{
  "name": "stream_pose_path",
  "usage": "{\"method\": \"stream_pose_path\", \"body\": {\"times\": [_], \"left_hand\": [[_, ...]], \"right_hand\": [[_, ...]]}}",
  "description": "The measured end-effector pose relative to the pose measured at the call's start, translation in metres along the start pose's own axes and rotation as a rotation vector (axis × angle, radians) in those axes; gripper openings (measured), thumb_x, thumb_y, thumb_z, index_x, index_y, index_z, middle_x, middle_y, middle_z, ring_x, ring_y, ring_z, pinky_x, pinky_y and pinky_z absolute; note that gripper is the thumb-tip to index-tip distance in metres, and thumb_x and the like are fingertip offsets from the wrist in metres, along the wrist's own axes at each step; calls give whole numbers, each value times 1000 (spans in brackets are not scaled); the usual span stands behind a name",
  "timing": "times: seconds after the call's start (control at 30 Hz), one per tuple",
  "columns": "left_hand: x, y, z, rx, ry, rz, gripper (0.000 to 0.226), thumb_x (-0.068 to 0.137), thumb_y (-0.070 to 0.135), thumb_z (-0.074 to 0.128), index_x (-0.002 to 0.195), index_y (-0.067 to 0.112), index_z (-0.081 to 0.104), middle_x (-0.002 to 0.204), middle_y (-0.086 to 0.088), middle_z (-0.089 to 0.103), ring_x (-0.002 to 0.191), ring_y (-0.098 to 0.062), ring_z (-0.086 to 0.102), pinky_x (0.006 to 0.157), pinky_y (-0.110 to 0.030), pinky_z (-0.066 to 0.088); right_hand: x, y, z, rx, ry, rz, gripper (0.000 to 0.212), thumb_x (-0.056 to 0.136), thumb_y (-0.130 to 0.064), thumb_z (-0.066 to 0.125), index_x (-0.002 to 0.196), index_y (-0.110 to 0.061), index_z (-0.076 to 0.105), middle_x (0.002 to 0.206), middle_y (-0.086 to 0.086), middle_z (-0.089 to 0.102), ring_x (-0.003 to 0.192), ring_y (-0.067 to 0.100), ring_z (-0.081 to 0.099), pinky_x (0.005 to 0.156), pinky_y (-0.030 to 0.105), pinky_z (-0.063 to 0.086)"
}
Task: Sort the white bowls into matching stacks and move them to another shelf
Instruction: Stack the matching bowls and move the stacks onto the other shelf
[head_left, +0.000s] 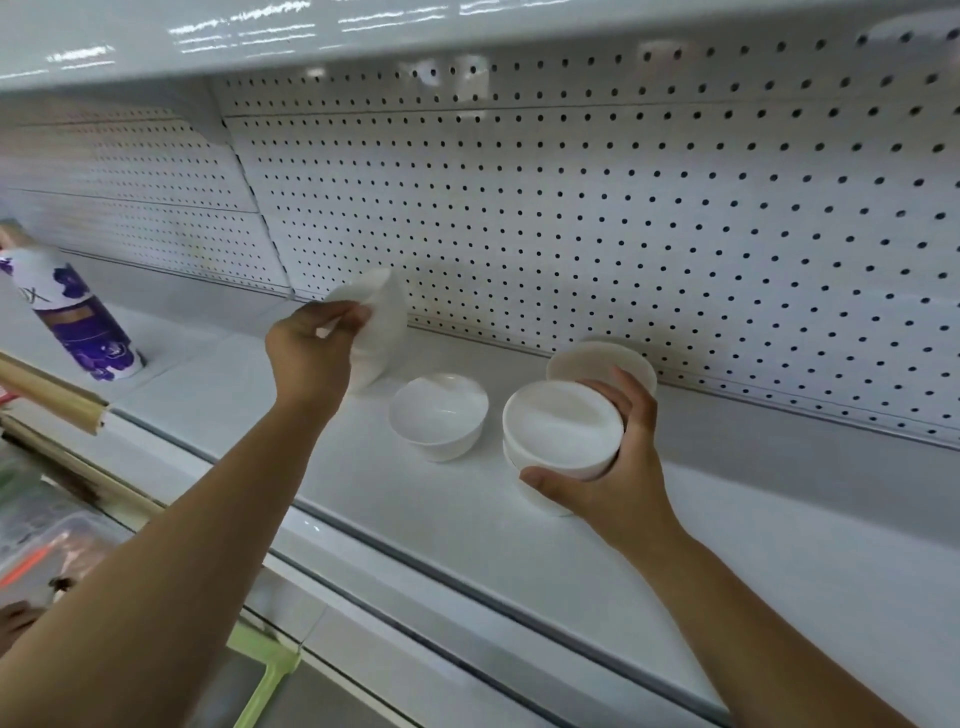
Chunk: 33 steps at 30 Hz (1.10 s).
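Left of the lone bowl our left hand pinches tilted bowls; rightward, our right hand grips a stack.

A white metal shelf runs slantwise across the view, its front edge finished with a pale glossy strip. Behind it rises a white pegboard back panel with even rows of small dark holes. At a seam on the left it meets a second pegboard panel. An upper shelf overhangs, its glossy underside reflecting streaks of light. At far left a spray can with purple print stands on the shelf, near a tan rail. A green plastic piece shows lower left.
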<state>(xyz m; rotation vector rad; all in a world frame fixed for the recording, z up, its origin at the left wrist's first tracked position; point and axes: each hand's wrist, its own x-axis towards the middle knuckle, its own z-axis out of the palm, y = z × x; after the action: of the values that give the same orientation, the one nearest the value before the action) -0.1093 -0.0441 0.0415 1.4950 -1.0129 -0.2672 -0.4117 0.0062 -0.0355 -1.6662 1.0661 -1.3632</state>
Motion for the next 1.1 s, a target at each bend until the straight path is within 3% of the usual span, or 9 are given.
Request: {"method": "stream_pose_path", "body": {"times": [0.13, 0.27, 0.43, 0.5, 0.67, 0.83, 0.9, 1.0, 1.1], "left_hand": [[-34, 32, 4, -139, -130, 95, 6, 87, 21, 81, 93, 23, 79, 91, 17, 76, 86, 2, 67, 83, -12, 49], [-77, 60, 7, -199, -289, 179, 9, 86, 18, 82, 88, 26, 79, 97, 1, 77, 90, -7, 69, 88, -21, 52], [-113, 67, 19, -161, -493, 399, 9, 86, 12, 80, 89, 21, 80, 92, 12, 75, 97, -10, 68, 90, -19, 48], [-121, 64, 26, -108, -512, 482, 5, 85, 13, 80, 90, 13, 81, 92, 8, 75, 96, -8, 66, 90, -16, 46], [-130, 54, 38, -54, -526, 602, 12, 85, 18, 80, 85, 6, 81, 90, 0, 74, 98, -19, 64, 100, -24, 45], [-131, 46, 46, 3, -554, 760, 7, 88, 12, 78, 86, 6, 81, 89, -3, 72, 97, -18, 64, 111, -38, 42], [-134, 42, 47, -5, -549, 758, 8, 88, 13, 77, 88, 6, 81, 89, -3, 72, 98, -17, 65, 114, -38, 40], [-138, 36, 45, -8, -535, 742, 6, 87, 10, 78, 89, 6, 81, 89, -6, 73, 97, -17, 65, 113, -40, 42], [-140, 33, 42, 2, -547, 736, 5, 86, 7, 79, 90, 5, 81, 91, -7, 73, 99, -16, 64, 113, -45, 42]], "right_hand": [[0, -1, 0, 22, 9, 5, 119, 44, -54, 94, 141, -49, 27, 132, -37, 45, 127, -5, 50, 96, 7, 44], [1, -4, -2, 9, -2, 17, 119, 43, -57, 95, 136, -65, 21, 137, -27, 49, 128, -1, 51, 98, 15, 45], [2, -4, -3, -24, -24, 30, 126, 46, -47, 99, 134, -70, 11, 132, -29, 50, 125, -3, 53, 98, 22, 48], [2, -4, -4, -7, -39, 46, 129, 49, -38, 101, 139, -62, 12, 133, -31, 48, 123, -5, 54, 96, 23, 50], [-1, -6, -8, 32, -68, 88, 134, 42, -51, 94, 145, -57, 9, 141, -33, 41, 129, -6, 49, 100, 26, 50], [-3, -6, -11, 32, -52, 46, 123, 45, -47, 97, 134, -70, 15, 148, -22, 41, 136, 2, 47, 108, 38, 50], [-6, -6, -14, 31, -68, 54, 123, 46, -44, 97, 135, -68, 15, 146, -25, 41, 134, 0, 48, 107, 33, 50], [-9, -4, -23, 45, -121, 81, 128, 50, -31, 102, 142, -54, 16, 142, -24, 41, 122, -14, 51, 93, 14, 49], [-10, -4, -28, 35, -166, 102, 125, 55, -29, 99, 148, -46, 16, 141, -18, 43, 116, -18, 52, 88, 9, 48]]}}
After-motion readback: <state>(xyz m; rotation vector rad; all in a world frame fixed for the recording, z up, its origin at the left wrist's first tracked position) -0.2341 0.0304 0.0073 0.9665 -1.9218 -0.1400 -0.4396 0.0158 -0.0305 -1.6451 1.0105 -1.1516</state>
